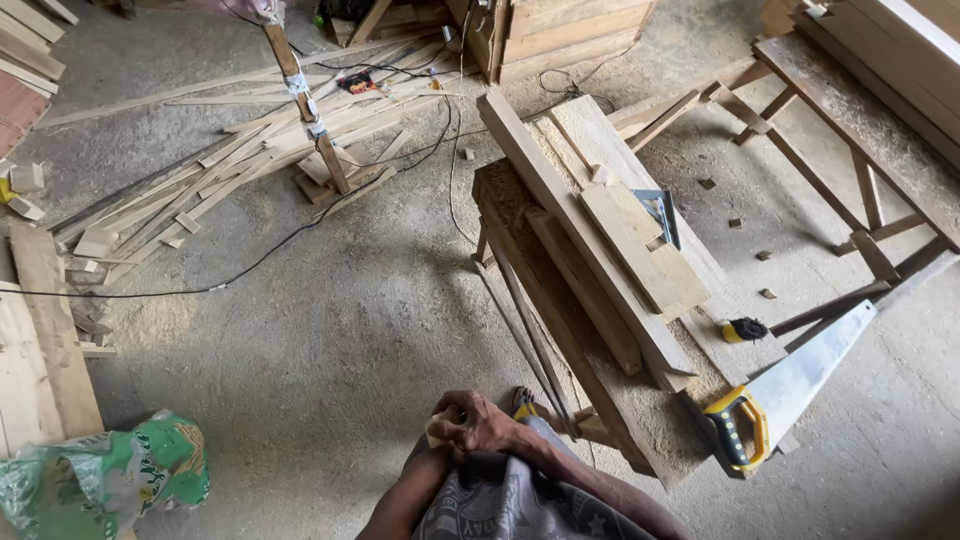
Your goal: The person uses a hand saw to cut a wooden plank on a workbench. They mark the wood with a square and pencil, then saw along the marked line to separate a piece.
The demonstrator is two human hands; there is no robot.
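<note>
Roughly: both hands (470, 425) clasped together, maybe around a small light wood block (434, 432); grip contents unclear; handsaw (790, 385) nearby.

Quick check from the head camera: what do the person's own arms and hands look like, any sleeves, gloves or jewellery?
Both forearms are bare, with no sleeves showing. The hands wear no gloves; no ring or watch can be seen. Below them lies grey printed cloth with pale lettering and stars.

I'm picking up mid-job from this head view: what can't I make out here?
- Hands: clasped together, so which is left or right, and the small pale piece in the fingers, stay unclear.
- Handsaw: blade tip runs off the right edge.
- Green bag: cut by the bottom edge.
- Yellow-black tool: too small to identify.
</note>
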